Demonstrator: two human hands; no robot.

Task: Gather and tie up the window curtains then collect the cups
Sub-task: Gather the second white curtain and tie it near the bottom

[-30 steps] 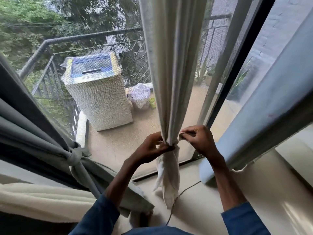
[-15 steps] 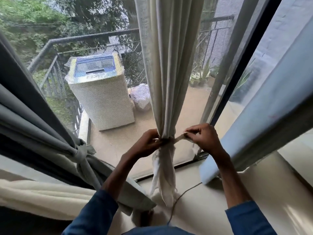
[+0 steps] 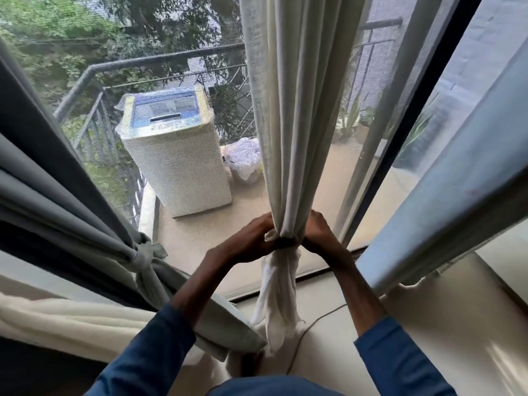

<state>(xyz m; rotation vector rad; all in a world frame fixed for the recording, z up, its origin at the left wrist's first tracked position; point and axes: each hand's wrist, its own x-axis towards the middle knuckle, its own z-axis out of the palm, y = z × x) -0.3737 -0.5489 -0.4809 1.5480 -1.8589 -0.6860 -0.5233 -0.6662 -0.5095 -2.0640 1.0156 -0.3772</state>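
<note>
A cream curtain (image 3: 297,115) hangs bunched in the middle of the window, cinched low down by a dark band (image 3: 285,242). My left hand (image 3: 251,238) grips the bunch from the left at the band, with a fold of cloth in its fingers. My right hand (image 3: 317,232) clasps it from the right at the same height. Below the band the curtain's tail (image 3: 278,298) drops to the floor. At the left a grey curtain (image 3: 57,190) is held together by a knotted tie (image 3: 143,252). No cups are in view.
A pale blue curtain (image 3: 457,178) slants down the right side. A thin cord (image 3: 317,321) lies on the floor by the curtain's tail. Cream bedding (image 3: 63,321) lies at lower left. Beyond the glass stand a covered washing machine (image 3: 177,161) and a railing (image 3: 160,60).
My right hand has come in from the right and now presses against the curtain bunch. Both hands have closed tight around the band. The view has shifted slightly.
</note>
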